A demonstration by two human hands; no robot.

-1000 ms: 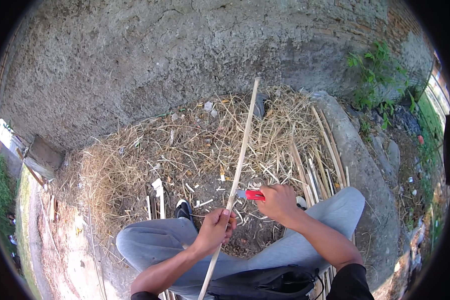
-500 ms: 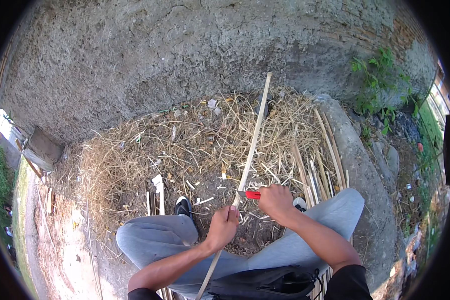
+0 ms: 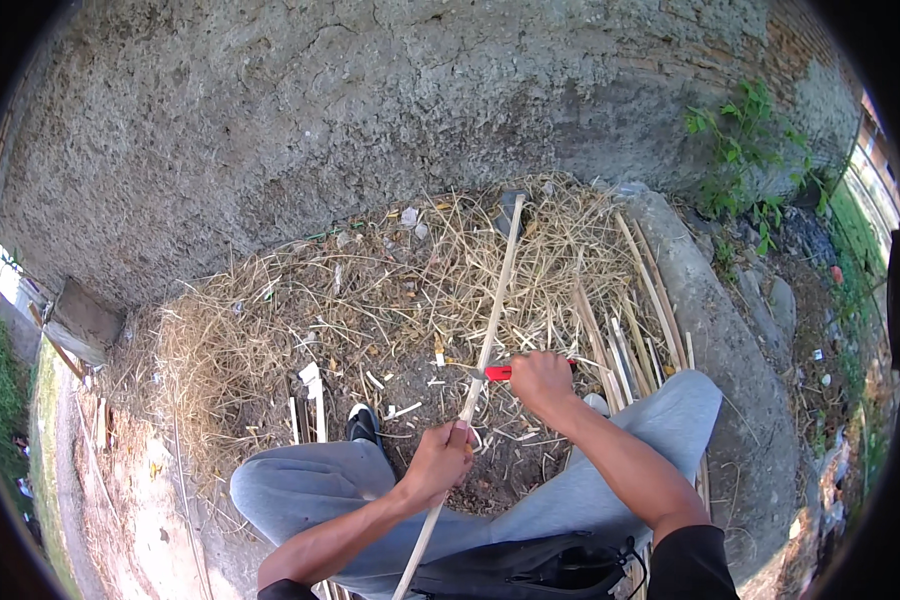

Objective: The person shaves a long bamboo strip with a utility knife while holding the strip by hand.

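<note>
A long, pale strip of split wood or cane slants from my lap up toward the wall. My left hand is closed around its lower part, thumb on top. In my right hand is a red-handled knife, gripped in a fist. Its short blade lies against the strip a little beyond my left hand; the blade's edge is too small to make out clearly. The strip's near end passes over my legs toward the lower edge.
Dry straw and shavings cover the ground between my knees and a rough wall. More wooden strips lie by my right knee, next to a concrete edge. A dark bag rests on my lap. Green plants grow at right.
The strip's far end has come down nearer to me and slightly left. My right hand with the knife has shifted a little farther up the strip; my left hand still grips it.
</note>
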